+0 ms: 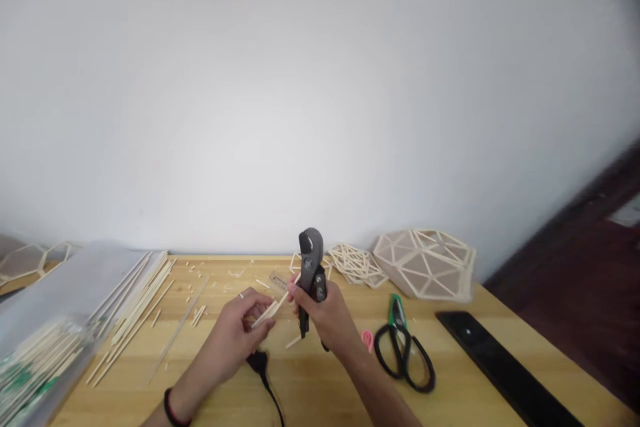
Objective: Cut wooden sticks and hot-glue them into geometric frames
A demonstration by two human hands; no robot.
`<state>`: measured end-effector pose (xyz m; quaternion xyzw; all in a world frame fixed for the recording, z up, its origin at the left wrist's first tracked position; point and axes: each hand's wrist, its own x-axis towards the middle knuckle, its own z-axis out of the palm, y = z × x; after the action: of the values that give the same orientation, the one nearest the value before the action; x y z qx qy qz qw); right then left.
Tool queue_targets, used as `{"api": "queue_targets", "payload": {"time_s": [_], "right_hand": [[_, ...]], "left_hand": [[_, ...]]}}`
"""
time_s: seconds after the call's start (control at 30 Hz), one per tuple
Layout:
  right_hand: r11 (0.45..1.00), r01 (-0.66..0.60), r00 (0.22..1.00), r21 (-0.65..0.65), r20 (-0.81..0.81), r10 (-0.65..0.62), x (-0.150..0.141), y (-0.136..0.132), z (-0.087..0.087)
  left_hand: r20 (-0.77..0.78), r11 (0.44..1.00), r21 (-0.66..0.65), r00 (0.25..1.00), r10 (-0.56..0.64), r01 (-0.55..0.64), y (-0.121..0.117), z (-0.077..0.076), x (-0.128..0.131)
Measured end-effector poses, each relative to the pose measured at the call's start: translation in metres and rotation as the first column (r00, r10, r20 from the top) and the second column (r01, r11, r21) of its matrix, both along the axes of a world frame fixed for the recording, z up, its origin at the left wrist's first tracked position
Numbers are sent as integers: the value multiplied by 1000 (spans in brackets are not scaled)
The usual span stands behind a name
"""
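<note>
Wooden table (315,393), pale wall (280,93) behind, sticks (142,293) at left

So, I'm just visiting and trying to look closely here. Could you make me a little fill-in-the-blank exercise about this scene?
1. The black hand tool is gripped in the person's ____ hand.
2. A dark band circles the person's ____ wrist.
3. The scissors have black finger loops and, beyond them, a part coloured ____.
4. Seen from the person's side, the long black panel lies on the table to the ____ of the scissors.

Missing words: right; left; green; right.
</note>
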<state>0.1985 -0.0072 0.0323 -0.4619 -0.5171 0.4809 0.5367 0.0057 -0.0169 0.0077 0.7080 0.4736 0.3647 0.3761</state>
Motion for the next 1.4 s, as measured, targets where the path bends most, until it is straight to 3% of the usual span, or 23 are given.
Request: {"api": "queue_targets", "payload": {"time_s": [0.17,0.37,0.6,0.83,1.07,1.4], "right_hand": [[998,32,998,-63,63,-28,-8,5,-24],[990,55,998,-129,-6,-57,-4,1,-46],[982,163,984,-90,86,-156,-12,-11,-39],[997,48,988,-59,146,-39,-20,-20,-35],[994,105,986,28,130,-108,-13,-18,-36],[999,0,988,46,153,-7,-16,-20,-36]], "left_hand": [[229,976,-208,973,-19,68,-3,-2,2],[151,973,-229,989,-5,40,-7,-6,5],[93,983,-182,996,-10,27,-16,-3,13],[108,996,-79,994,-22,31,-19,1,9],[4,1000,-10,1000,11,-11,-21,3,8],[28,999,30,1000,-12,11,-23,9,7]]}}
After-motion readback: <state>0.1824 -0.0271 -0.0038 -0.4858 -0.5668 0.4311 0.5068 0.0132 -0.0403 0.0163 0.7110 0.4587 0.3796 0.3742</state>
